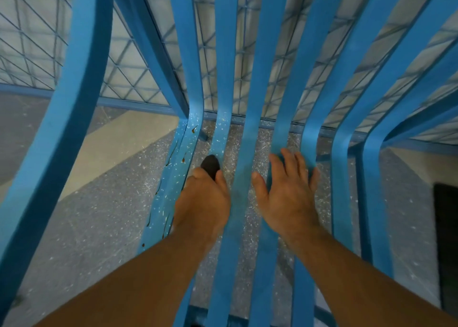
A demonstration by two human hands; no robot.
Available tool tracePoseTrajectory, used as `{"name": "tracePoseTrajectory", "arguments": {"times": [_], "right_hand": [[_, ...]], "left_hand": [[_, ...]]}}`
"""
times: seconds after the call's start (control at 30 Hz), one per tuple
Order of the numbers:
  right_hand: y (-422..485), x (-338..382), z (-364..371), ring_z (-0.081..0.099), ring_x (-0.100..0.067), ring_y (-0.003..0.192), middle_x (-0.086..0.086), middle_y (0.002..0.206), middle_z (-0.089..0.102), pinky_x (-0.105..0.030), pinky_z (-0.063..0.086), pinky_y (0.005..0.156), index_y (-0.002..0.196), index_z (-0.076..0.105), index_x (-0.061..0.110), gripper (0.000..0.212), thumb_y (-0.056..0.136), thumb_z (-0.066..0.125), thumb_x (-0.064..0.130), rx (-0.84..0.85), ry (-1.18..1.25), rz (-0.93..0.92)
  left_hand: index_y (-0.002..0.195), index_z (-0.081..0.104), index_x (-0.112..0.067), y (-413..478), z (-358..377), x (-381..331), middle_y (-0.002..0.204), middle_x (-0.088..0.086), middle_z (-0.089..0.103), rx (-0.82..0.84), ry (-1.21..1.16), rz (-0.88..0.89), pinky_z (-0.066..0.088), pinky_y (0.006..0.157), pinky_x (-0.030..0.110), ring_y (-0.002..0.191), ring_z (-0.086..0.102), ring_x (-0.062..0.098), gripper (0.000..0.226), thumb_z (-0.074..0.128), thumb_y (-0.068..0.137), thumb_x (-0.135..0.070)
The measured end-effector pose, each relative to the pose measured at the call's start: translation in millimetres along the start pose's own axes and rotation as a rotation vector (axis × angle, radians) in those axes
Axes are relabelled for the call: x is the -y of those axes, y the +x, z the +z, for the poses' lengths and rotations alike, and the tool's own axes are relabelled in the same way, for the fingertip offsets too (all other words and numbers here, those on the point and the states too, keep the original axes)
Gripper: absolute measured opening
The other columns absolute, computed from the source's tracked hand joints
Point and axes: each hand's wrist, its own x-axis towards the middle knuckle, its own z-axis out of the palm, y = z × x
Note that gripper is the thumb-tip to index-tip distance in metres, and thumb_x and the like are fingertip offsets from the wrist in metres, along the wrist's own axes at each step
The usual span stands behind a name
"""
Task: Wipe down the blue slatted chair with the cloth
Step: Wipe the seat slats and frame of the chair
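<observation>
The blue slatted chair (pixel 257 84) fills the view, its slats curving from the seat up into the backrest. My left hand (pixel 203 203) grips a small dark cloth (pixel 210 165) that pokes out past the fingers, pressed on a seat slat near the bend. Spread flat with straight fingers, my right hand (pixel 290 190) rests across two middle slats just to the right. Brown drip stains (pixel 184 158) and pale specks mark the left seat slats beside my left hand.
A curved blue armrest (pixel 71 108) sweeps down the left side. Speckled grey floor (pixel 104 203) shows between and under the slats. A blue wire-mesh fence (pixel 128 74) stands behind the chair. A dark object (pixel 446 240) sits at the right edge.
</observation>
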Motion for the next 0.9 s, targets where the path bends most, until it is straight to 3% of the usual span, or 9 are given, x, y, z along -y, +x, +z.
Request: {"name": "tracePoseTrajectory", "arguments": {"times": [0.07,0.23,0.3,0.37,0.43,0.53,0.7,0.8,0.9], "right_hand": [[11.7,-2.0,7.5,0.006,-0.030,0.151,-0.010,0.162,0.019,-0.062,0.002,0.118,0.151,0.031,0.016,0.065,0.100,0.024,0.056,0.046,-0.062,0.033],[11.4,-0.3,13.3,0.013,-0.028,0.150,-0.012,0.161,0.022,-0.065,0.004,0.117,0.151,0.032,0.018,0.066,0.099,0.019,0.055,-0.003,-0.111,0.035],[11.6,0.2,11.8,0.017,-0.028,0.150,-0.012,0.161,0.024,-0.065,0.006,0.116,0.151,0.032,0.017,0.065,0.100,0.019,0.054,0.006,-0.118,0.048],[12.0,0.8,11.2,0.021,-0.030,0.148,-0.013,0.160,0.026,-0.066,0.008,0.116,0.151,0.034,0.017,0.064,0.100,0.019,0.054,0.008,-0.128,0.049],[11.0,0.9,11.7,0.024,-0.031,0.147,-0.014,0.159,0.028,-0.066,0.008,0.116,0.150,0.035,0.016,0.064,0.100,0.020,0.053,0.007,-0.130,0.051],[12.7,1.6,11.2,0.023,-0.030,0.147,-0.013,0.160,0.027,-0.066,0.006,0.116,0.150,0.035,0.017,0.063,0.100,0.023,0.053,0.017,-0.116,0.066],[13.4,2.5,11.8,0.028,-0.031,0.146,-0.013,0.158,0.030,-0.067,0.012,0.115,0.148,0.039,0.016,0.060,0.100,0.027,0.051,0.015,-0.117,0.075],[13.1,3.5,10.3,0.029,-0.031,0.146,-0.013,0.158,0.030,-0.068,0.013,0.114,0.149,0.039,0.016,0.061,0.100,0.025,0.051,0.029,-0.123,0.080],[13.6,2.8,10.0,0.028,-0.030,0.146,-0.012,0.159,0.027,-0.067,0.012,0.115,0.150,0.036,0.017,0.062,0.101,0.021,0.052,0.036,-0.118,0.077]], "left_hand": [[0.125,0.042,-0.008,10.3,4.8,-6.2,0.112,0.012,0.059,-0.061,0.055,0.081,0.047,0.068,0.038,0.096,0.061,0.031,0.047,0.034,0.100,-0.047],[0.154,0.013,-0.011,-6.9,6.2,11.7,0.148,0.010,0.035,-0.038,0.206,0.270,0.048,0.094,0.040,0.125,0.047,0.026,0.065,0.031,0.101,-0.044],[0.150,0.022,-0.012,-7.0,0.5,9.0,0.141,0.008,0.043,-0.014,0.155,0.204,0.049,0.085,0.039,0.117,0.052,0.025,0.061,0.032,0.100,-0.046],[0.130,0.041,-0.012,8.4,-0.4,-4.3,0.117,0.009,0.059,-0.019,0.060,0.096,0.048,0.071,0.035,0.097,0.061,0.026,0.049,0.034,0.099,-0.049],[0.112,0.047,-0.014,32.0,2.8,-21.7,0.100,0.009,0.064,-0.013,-0.018,0.021,0.053,0.071,0.038,0.087,0.063,0.030,0.044,0.034,0.098,-0.053],[0.117,0.046,-0.009,59.5,7.7,-42.8,0.107,0.014,0.062,-0.054,0.034,0.076,0.054,0.079,0.046,0.094,0.062,0.034,0.048,0.033,0.099,-0.051],[0.146,0.020,-0.002,43.6,7.1,-32.4,0.141,0.025,0.041,-0.088,0.203,0.368,0.048,0.092,0.050,0.121,0.049,0.041,0.062,0.046,0.099,-0.033],[0.141,0.030,-0.009,38.5,1.7,-27.6,0.132,0.015,0.053,-0.051,0.079,0.205,0.051,0.086,0.045,0.112,0.058,0.033,0.055,0.040,0.099,-0.044],[0.111,0.045,-0.015,66.4,7.7,-48.4,0.098,0.006,0.061,-0.043,-0.035,0.061,0.051,0.070,0.039,0.088,0.063,0.030,0.041,0.035,0.098,-0.053]]}}
